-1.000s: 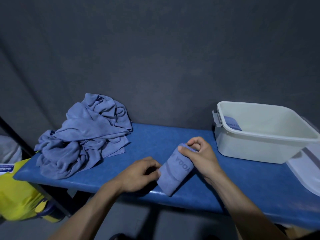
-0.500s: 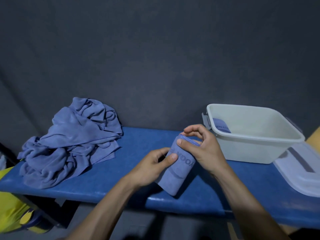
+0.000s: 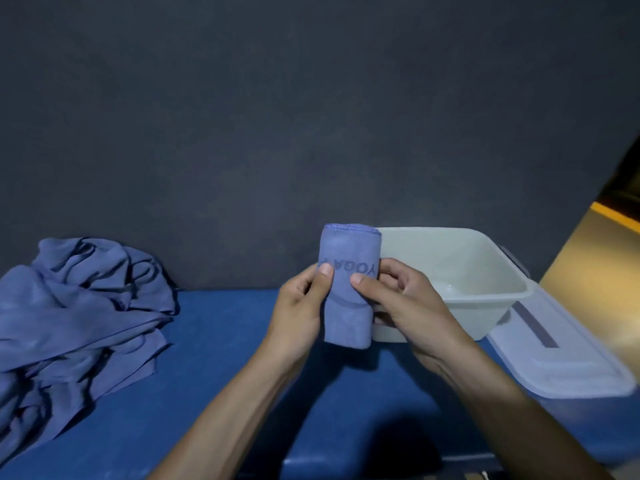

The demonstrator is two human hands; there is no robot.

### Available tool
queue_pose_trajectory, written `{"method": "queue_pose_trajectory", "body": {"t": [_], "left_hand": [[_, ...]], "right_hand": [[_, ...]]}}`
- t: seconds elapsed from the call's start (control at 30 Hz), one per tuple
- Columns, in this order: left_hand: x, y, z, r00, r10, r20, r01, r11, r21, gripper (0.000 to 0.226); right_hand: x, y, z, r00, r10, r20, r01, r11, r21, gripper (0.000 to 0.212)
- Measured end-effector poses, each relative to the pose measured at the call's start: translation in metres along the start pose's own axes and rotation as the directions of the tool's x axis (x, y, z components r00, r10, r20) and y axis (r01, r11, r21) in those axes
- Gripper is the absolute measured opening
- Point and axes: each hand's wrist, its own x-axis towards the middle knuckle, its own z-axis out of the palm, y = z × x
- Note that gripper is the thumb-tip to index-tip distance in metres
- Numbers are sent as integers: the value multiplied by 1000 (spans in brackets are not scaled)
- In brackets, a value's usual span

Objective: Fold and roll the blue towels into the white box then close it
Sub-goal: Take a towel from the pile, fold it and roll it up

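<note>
A rolled blue towel (image 3: pixel 348 289) with dark "YOGA" lettering stands upright in the air, held from both sides. My left hand (image 3: pixel 298 313) grips its left side and my right hand (image 3: pixel 401 306) grips its right side. Right behind the roll sits the open white box (image 3: pixel 485 271), whose left part is hidden by the roll and my right hand. A heap of loose blue towels (image 3: pixel 79 323) lies at the left end of the blue table (image 3: pixel 221 393).
The box's translucent lid (image 3: pixel 568 362) lies flat on the table to the right of the box. A dark grey wall stands close behind the table. The table's front edge runs just under my forearms.
Both hands have lifted the rolled towel off the table, turned it upright and carried it right, up to the box's left rim. The camera view has shifted right.
</note>
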Motion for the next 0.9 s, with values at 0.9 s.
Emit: {"method": "queue_pose_trajectory", "body": {"t": [0.9], "left_hand": [[142, -35, 24, 769, -263, 582, -567, 138, 812, 56]], "right_hand": [[181, 51, -171, 699, 713, -51, -664, 621, -418, 15]]}}
